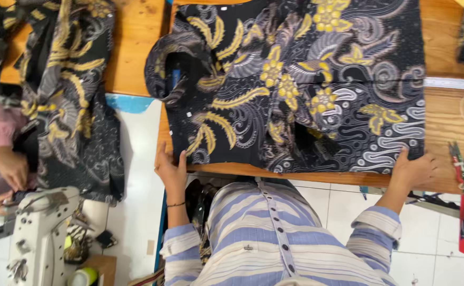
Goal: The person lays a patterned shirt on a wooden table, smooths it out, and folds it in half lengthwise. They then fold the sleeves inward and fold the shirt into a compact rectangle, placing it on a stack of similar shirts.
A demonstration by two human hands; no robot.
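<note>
Black batik shirt (295,85) with yellow and grey floral print is lying folded and flat on the wooden desk (136,47), collar toward the left, near edge lining up with the desk edge so both hands can be reaching it from the body side. Left hand (172,170) is pressing open-palmed on the near collar-side corner and right hand (413,168) is resting flat-fingered on the near hem-side corner; neither grip is closing on cloth, both look to be pinning and smoothing the fold. A second shirt of the same print (73,100) is draping off the desk at left, where another person's hands (10,168) are working by a white sewing machine (38,233).
</note>
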